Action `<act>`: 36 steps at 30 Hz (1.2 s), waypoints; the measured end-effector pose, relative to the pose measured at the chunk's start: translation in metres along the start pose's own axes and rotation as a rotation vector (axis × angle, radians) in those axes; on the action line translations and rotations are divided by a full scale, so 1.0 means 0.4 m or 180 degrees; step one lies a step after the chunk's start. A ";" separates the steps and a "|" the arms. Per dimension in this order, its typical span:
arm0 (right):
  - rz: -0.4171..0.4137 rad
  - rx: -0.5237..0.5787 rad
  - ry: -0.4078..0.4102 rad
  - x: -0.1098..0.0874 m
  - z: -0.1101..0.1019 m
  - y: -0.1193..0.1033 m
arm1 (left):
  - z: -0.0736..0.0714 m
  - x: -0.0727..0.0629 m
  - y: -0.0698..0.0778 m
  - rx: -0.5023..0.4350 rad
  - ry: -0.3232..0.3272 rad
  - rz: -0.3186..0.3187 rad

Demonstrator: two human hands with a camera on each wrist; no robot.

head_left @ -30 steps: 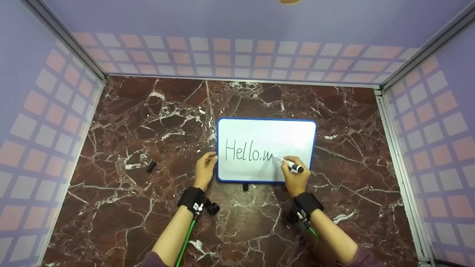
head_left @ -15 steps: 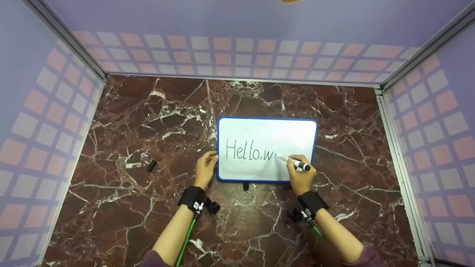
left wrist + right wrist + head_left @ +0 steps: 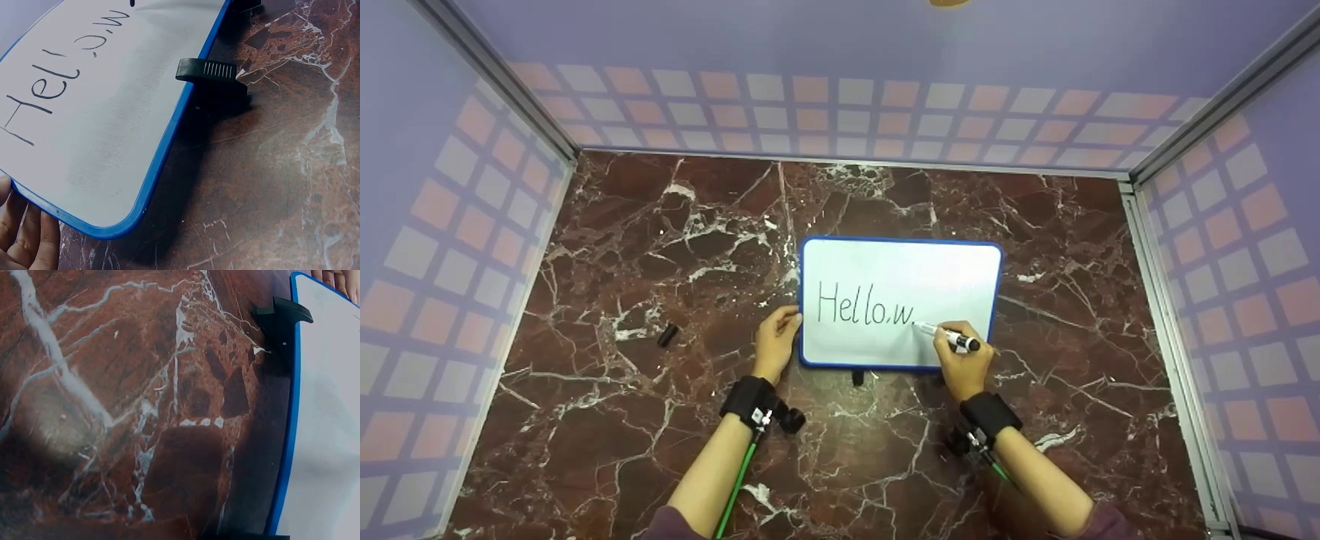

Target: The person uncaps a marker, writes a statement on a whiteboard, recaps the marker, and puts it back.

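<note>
A whiteboard (image 3: 870, 345) with a blue frame carries the handwriting "Hello,w" and a small mark after it. My right hand (image 3: 966, 367) pinches a white marker (image 3: 952, 337) with a black end, its tip at the writing just past the "w". My left hand (image 3: 775, 346) grips the board's left edge; in the left wrist view the thumb lies at the rim and the curled fingers (image 3: 48, 239) reach beneath it. The right wrist view shows the board's blue edge (image 3: 292, 405), while the marker and right hand are out of that frame.
On the marbled tabletop (image 3: 697, 225) lies a black marker cap (image 3: 667, 335), left of the left hand. A black clip (image 3: 208, 70) sits on the board's near edge. Tiled-pattern walls (image 3: 855, 112) enclose the table at the back and both sides.
My right hand and the marker shifted right, then back left and slightly toward me. A small mark now shows after the "w". My left hand stays at the board's edge.
</note>
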State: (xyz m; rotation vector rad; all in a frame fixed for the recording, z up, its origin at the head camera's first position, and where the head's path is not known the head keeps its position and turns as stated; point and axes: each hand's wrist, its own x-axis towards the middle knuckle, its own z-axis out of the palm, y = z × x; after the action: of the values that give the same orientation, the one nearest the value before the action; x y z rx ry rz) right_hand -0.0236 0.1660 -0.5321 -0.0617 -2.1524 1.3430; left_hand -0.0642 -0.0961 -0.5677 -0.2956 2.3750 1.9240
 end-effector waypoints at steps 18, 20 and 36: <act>0.0052 0.0008 0.0163 0.020 0.004 0.008 | 0.003 0.008 -0.025 -0.0048 0.0011 -0.0046; 0.0057 -0.0011 0.0194 0.019 0.005 0.031 | 0.002 0.007 -0.024 -0.0020 0.0000 -0.0018; -0.0002 -0.0050 0.0185 -0.006 -0.005 0.092 | 0.003 0.007 -0.025 -0.0042 0.0009 0.0004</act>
State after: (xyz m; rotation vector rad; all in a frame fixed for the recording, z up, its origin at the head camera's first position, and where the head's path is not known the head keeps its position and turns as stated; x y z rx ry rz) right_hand -0.0303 0.1847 -0.5633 -0.1051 -2.1144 1.3084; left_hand -0.0650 -0.0970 -0.5781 -0.2980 2.3657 1.9417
